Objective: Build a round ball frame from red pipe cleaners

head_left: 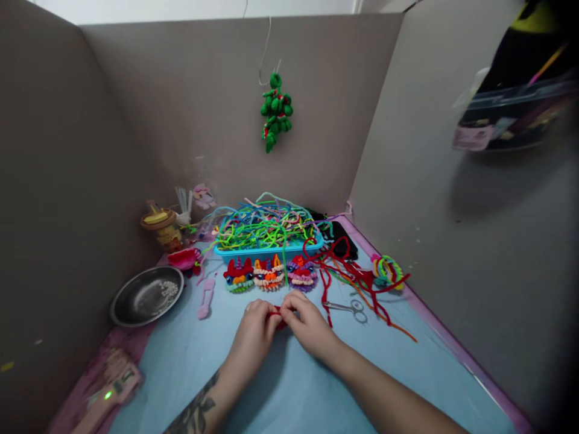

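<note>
My left hand and my right hand meet over the blue mat, fingers curled and pinched on a small red pipe-cleaner piece held between them. Just beyond my hands stand three finished pipe-cleaner figures: a red one, an orange and white one and a purple one. Loose red pipe cleaners trail to the right of my right hand, beside small scissors.
A blue tray piled with coloured pipe cleaners sits at the back. A metal bowl holding small white beads is at left, with a pink glue gun near the front left. A green pipe-cleaner figure hangs on the cardboard wall. Cardboard panels enclose three sides.
</note>
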Demonstrator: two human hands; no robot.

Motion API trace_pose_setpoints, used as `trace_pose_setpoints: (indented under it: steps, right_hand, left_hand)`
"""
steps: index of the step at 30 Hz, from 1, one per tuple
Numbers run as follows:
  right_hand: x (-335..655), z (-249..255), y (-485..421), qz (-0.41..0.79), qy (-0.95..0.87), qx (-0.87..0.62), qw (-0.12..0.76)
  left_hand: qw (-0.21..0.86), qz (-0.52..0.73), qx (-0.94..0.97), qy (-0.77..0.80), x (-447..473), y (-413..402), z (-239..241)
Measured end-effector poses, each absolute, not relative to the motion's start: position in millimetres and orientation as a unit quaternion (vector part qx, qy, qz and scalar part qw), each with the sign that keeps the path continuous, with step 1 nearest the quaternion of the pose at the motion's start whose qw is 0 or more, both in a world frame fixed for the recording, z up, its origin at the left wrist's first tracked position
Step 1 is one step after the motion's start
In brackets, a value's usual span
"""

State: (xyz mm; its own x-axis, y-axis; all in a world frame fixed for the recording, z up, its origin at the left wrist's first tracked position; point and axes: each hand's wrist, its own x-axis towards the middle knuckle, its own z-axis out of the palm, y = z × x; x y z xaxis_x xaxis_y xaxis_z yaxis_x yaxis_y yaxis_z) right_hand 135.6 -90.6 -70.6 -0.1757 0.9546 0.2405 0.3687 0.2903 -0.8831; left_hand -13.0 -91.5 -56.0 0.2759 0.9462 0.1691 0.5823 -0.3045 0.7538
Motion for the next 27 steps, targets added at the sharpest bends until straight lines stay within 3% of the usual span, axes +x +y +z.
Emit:
trace_pose_setpoints:
  steps: [6,11,15,19,27]
  right_hand:
    - [138.7,-68.1,-88.6,0.362,-0.681,-0.468,0.431]
    - [147.7,-64.9,-84.6,0.407,-0.617,-0.455,0.497]
    - [147.4,-69.8,-83.6,0.562,-0.492,-0.426,0.51]
    - [140.9,-72.2,-85.2,0.663,-0.398,-0.385,0.504]
    - [151.0,-63.5,-81.4,0.632,-0.426,-0.415,0.497]
  left_hand:
    - [0.335,0.346,0.73,0.486,-11.8,-91.1,-52.9]
    - [0.598,0.409,0.529,0.442,-18.0,-81.4,-49.2]
    - [0.714,0.483,0.316,0.397,-21.6,-75.2,-49.1]
    - [0.758,0.485,0.244,0.362,-21.9,-72.2,-52.3]
    - [0.746,0.383,0.387,0.382,-22.9,-78.8,-50.6]
